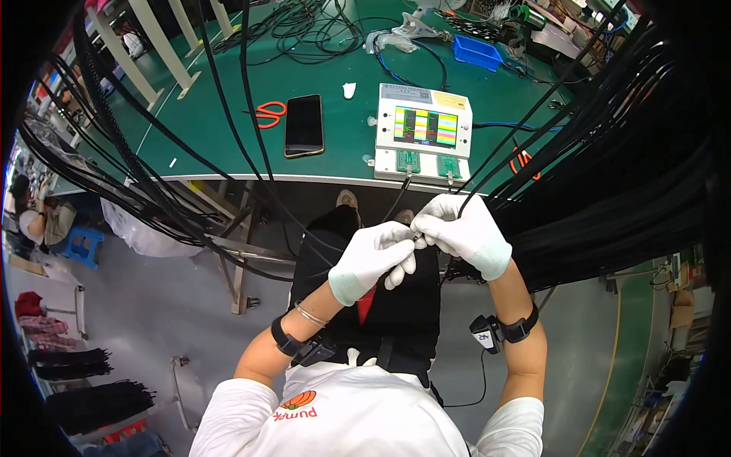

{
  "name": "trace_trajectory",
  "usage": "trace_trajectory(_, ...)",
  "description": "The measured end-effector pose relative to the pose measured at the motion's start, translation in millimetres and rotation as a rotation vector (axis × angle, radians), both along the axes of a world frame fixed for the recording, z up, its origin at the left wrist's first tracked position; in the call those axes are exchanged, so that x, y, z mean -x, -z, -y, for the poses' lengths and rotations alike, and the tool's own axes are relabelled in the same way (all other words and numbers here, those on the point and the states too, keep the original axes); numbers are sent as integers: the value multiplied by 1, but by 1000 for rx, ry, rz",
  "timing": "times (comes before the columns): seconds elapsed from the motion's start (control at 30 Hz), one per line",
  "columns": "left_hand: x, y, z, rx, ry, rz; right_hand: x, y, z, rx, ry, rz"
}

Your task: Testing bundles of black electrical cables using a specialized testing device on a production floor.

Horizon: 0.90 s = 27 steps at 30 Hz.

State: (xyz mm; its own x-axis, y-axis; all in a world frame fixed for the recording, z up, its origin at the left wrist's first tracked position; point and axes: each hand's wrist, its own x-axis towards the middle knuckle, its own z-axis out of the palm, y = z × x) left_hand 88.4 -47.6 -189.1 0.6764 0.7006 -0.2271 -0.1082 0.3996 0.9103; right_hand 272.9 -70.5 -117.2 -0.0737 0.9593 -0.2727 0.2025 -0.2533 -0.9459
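Note:
My left hand (pixel 379 257) and my right hand (pixel 466 233), both in white gloves, meet in front of my lap below the table's front edge. Their fingertips are pinched together around a small dark part, too hidden to make out. A thin black cable (pixel 487 164) runs down from the upper right into my right hand. Just beyond my hands stands a white cable tester (pixel 386 137) with a coloured screen and two green circuit boards on its front ledge. A black cable plug (pixel 407 183) sits at its left board, and another connector (pixel 450 180) at the right one.
Thick bundles of black cables (pixel 609 183) hang at the right, and more cables (pixel 114 145) cross at the left. On the green table (pixel 213 145) lie a phone (pixel 304 126), red-handled scissors (pixel 270 114), orange-handled pliers (pixel 522 163) and a blue tray (pixel 477 53). A blue stool (pixel 82 247) stands left.

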Motion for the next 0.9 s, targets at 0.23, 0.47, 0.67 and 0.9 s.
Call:
trace_trajectory(0.23, -3, 9, 0, 132, 64, 176, -1, 4, 3, 21, 42, -46)
trace_trajectory(0.47, -4, 10, 3, 118, 51, 161, 0, 7, 5, 15, 72, -68)
trace_trajectory(0.67, -2, 8, 4, 132, 61, 185, -1, 9, 5, 42, 66, -89)
trace_trajectory(0.9, -3, 10, 5, 160, 57, 192, 1, 11, 8, 6, 83, -65)
